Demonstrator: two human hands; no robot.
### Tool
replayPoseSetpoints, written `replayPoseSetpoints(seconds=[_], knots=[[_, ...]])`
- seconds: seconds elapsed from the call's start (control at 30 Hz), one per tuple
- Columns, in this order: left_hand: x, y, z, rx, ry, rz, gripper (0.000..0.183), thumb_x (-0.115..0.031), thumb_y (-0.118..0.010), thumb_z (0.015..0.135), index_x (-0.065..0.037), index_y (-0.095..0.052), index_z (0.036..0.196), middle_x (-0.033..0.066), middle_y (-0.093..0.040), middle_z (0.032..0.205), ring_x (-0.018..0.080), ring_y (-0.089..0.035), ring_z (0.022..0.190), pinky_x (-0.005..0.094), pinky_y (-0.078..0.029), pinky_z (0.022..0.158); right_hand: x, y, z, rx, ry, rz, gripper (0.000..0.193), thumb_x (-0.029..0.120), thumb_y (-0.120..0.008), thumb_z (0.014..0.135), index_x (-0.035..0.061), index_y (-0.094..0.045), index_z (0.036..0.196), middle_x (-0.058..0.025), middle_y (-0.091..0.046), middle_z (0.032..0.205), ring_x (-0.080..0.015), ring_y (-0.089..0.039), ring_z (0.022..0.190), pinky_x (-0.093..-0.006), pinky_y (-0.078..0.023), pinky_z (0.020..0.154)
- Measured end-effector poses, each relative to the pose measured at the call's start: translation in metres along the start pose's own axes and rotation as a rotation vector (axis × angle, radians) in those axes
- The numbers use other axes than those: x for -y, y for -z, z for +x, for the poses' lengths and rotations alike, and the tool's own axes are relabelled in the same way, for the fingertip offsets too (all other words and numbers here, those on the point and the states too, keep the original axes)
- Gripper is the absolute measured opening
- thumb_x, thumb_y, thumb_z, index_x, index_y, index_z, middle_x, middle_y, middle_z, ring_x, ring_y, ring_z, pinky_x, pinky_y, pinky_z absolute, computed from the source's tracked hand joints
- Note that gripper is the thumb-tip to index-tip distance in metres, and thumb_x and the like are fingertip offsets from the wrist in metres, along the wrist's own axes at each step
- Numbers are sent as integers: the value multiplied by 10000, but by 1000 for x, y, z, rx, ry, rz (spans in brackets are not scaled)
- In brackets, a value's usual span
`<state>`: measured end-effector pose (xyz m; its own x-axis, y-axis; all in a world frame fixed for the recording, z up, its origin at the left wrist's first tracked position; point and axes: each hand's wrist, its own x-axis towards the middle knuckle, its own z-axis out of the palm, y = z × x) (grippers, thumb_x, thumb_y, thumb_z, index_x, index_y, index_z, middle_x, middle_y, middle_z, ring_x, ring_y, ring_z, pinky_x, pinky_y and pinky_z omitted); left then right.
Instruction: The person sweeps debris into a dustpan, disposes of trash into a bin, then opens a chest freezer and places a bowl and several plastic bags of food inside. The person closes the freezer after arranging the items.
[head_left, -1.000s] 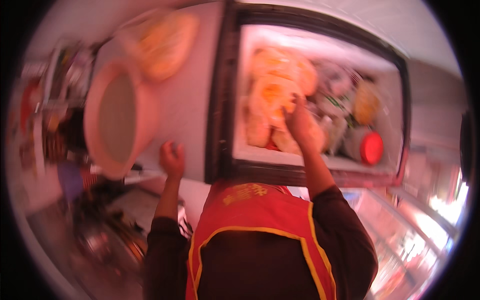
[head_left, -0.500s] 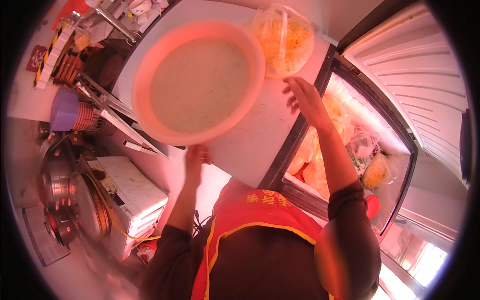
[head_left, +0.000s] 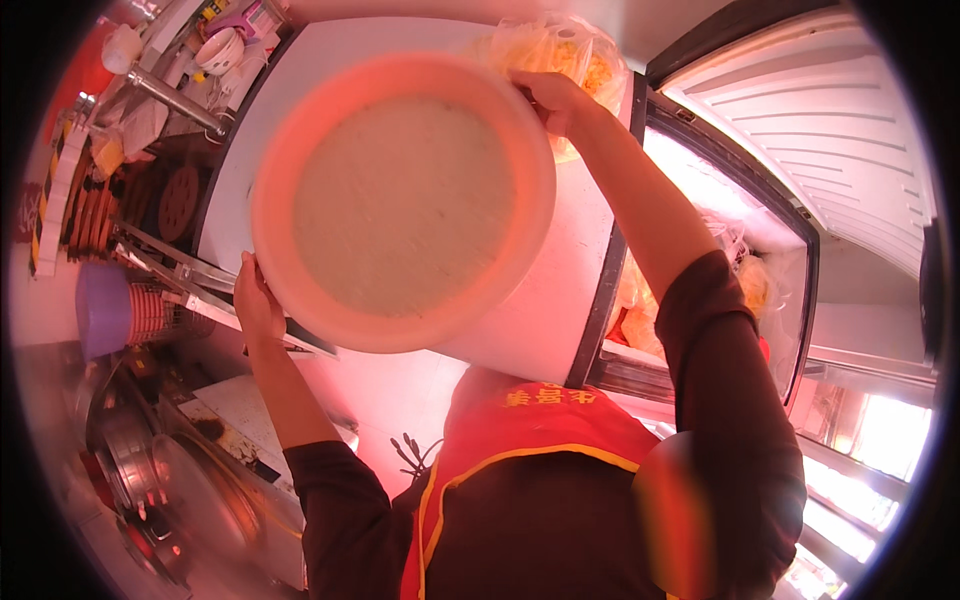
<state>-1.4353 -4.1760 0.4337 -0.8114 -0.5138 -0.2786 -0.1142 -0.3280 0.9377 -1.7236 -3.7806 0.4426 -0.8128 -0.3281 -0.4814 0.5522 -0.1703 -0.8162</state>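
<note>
A large round pink plastic basin holds cloudy greyish liquid nearly level across it. My left hand grips the basin's lower-left rim, the thumb up along its side and the fingers partly hidden beneath. On the far right side, my right hand is closed on the rim, its fingertips hidden against the basin. Behind that hand a clear plastic bag of yellow food pieces rests on the white top, partly covered by the basin.
At right, an open chest freezer holds bagged food, its ribbed lid raised. Left of the worktop stand a metal rack, a purple tub and metal pans. A white bowl sits at the far left.
My right hand has moved from beside the bag to the basin's far right rim. My left hand has shifted left and up its side. The basin now looks larger and nearer.
</note>
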Motion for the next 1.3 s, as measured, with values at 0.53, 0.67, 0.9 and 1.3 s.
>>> replayPoseSetpoints(seconds=[0.53,0.67,0.9,1.3], knots=[[-55,-56,-64,28,-393,932,204,-121,-468,925,45,-587,924,135,-621,871,267,-605,824,376,-499,723,-42,63,-171,-4,663,-417,203,146,-545,957,-30,-627,1016,-89,-630,953,-150,-611,776,-320,-519,655],[-48,-136,-108,-21,9,183,317,-218,-410,1012,19,-571,877,48,-580,876,167,-577,787,330,-520,674,-27,92,-226,-234,138,263,246,199,-510,991,-20,-622,980,-66,-631,883,-123,-597,725,-290,-511,627],[-10,-229,-136,270,-97,320,225,-156,-446,995,-2,-578,897,29,-561,859,119,-565,787,264,-497,686,-41,275,-272,-194,518,-173,238,183,-491,999,-29,-600,1001,-86,-648,916,-151,-621,767,-328,-544,703],[148,-484,-165,632,72,199,226,-209,-485,982,-24,-604,929,14,-589,828,109,-567,724,265,-488,639,-28,460,-414,-685,410,358,262,184,-498,973,-43,-617,1032,-101,-657,985,-156,-628,847,-328,-529,790]])
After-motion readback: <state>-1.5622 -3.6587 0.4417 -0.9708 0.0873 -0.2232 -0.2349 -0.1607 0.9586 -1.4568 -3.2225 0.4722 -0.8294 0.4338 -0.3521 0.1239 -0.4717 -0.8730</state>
